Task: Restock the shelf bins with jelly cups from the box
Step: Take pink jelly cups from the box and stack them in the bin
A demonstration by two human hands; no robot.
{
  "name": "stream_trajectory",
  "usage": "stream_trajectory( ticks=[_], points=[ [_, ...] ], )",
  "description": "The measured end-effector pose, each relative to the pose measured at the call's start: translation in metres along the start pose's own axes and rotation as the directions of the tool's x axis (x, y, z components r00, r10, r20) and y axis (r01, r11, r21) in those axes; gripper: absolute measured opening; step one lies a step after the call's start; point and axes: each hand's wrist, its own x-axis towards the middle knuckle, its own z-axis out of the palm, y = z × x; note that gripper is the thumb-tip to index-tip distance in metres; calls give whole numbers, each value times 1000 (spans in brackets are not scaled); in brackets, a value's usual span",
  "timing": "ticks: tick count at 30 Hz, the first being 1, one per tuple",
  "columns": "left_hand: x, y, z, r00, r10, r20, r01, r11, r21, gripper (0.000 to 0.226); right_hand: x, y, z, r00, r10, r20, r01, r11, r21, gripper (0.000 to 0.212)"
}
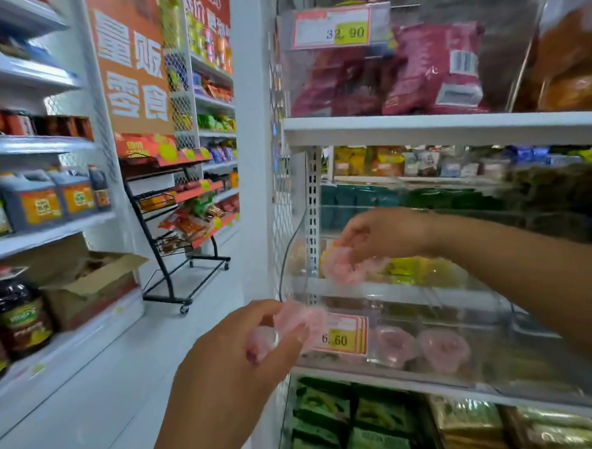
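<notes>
Over the left end of the clear shelf bin, the right hand pinches a cluster of pink jelly cups; the left hand grips a second cluster just outside the front edge. Two cups lie inside. Either loose multi-cup grip could shed one, dropping it past the rim.

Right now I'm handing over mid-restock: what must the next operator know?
Left hand grips pink jelly cups, just short of the clear bin.
Right hand pinches more pink cups above the bin's left end.
Done: two cups lie in the bin, behind the 6.60 tag.
Left: drop both handfuls in, then refill; an open cardboard box sits off to the left, contents unclear.
</notes>
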Motion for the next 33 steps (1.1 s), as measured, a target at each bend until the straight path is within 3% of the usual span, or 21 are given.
stream_trajectory(
  ticks=[2, 5, 9, 17, 22, 26, 30, 33],
  points=[
    [8, -6, -2, 999, -8, 50, 7, 1000, 19, 48, 36, 2, 13, 984, 35, 173, -25, 998, -58, 29],
    [19, -18, -2, 1000, 18, 21, -19, 999, 42, 79, 77, 1, 31, 941, 89, 327, -61, 993, -97, 34],
    [36, -42, 1, 996, 89, -26, -88, 996, 17, 68, 105, 2, 50, 838, 215, 501, -163, 976, -145, 45],
    [35, -37, 3, 993, 114, -13, -113, 993, 35, 55, 112, 15, 66, 829, 218, 516, -199, 976, -93, 39],
    [31, -38, 6, 997, 75, -3, -75, 996, 42, 63, 101, 16, 61, 874, 163, 458, -126, 986, -111, 32],
    [27, -36, 9, 997, 76, -6, -76, 997, 22, 66, 91, 23, 49, 898, 198, 392, -71, 946, -316, 64],
    [24, -37, 11, 994, 106, -30, -105, 994, 8, 45, 79, 29, 56, 802, 247, 544, -211, 969, -130, 60],
    [22, -34, 13, 995, 102, -17, -103, 995, -17, 36, 71, 29, 57, 815, 231, 531, -225, 971, -77, 51]
  ],
)
